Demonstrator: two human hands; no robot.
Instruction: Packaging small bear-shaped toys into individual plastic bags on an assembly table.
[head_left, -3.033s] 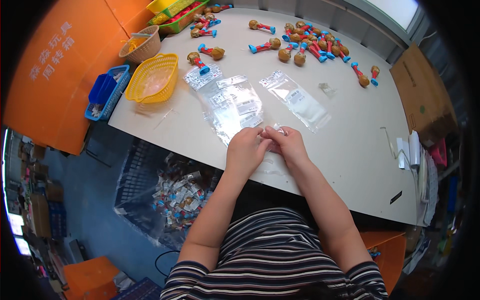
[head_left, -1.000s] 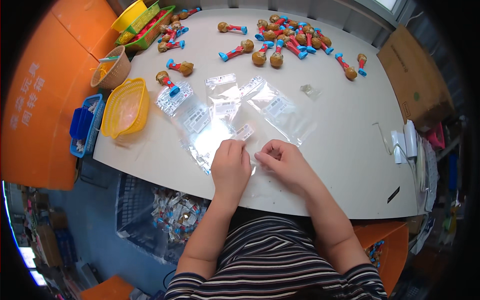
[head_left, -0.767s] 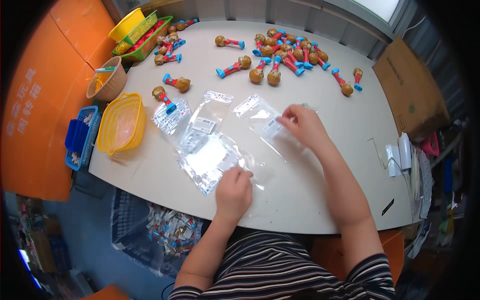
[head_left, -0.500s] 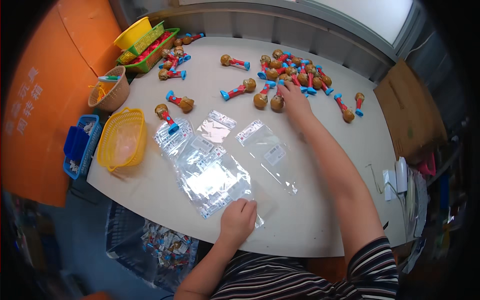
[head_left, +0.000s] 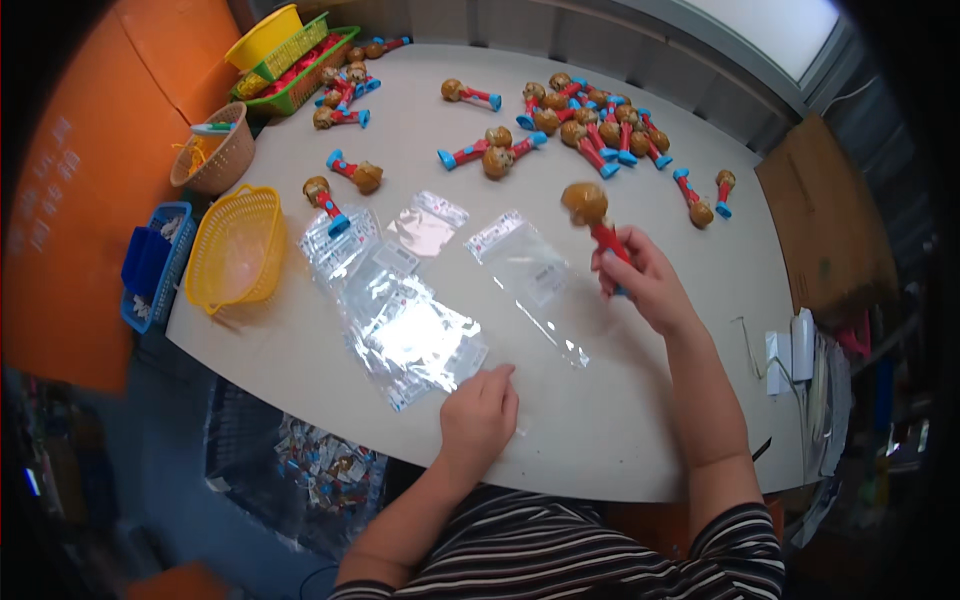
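Note:
Over the right middle of the table, my right hand (head_left: pixel 645 280) grips a small toy (head_left: pixel 606 238) by its red handle. The toy's round brown head points up and away from me. Close to the near table edge, my left hand (head_left: pixel 478 415) has its fingers curled together at the lower end of a pile of clear plastic bags (head_left: pixel 410 325); what it pinches, if anything, is hidden. One separate clear bag (head_left: pixel 530 265) lies flat between the pile and my right hand. Several similar toys with red bodies and blue bases form a heap (head_left: pixel 600 125) at the far side.
Single toys (head_left: pixel 325 205) lie around the bags. To the left stand a yellow basket (head_left: pixel 237 250), a tan basket (head_left: pixel 215 150), a blue basket (head_left: pixel 158 270) and stacked baskets (head_left: pixel 300 85). A cardboard box (head_left: pixel 825 220) borders the right side. Below the edge sits a lined crate (head_left: pixel 300 470).
My right hand has picked a toy from the near side of the heap and drawn it toward me, raised over the table. My left hand stays near the bags.

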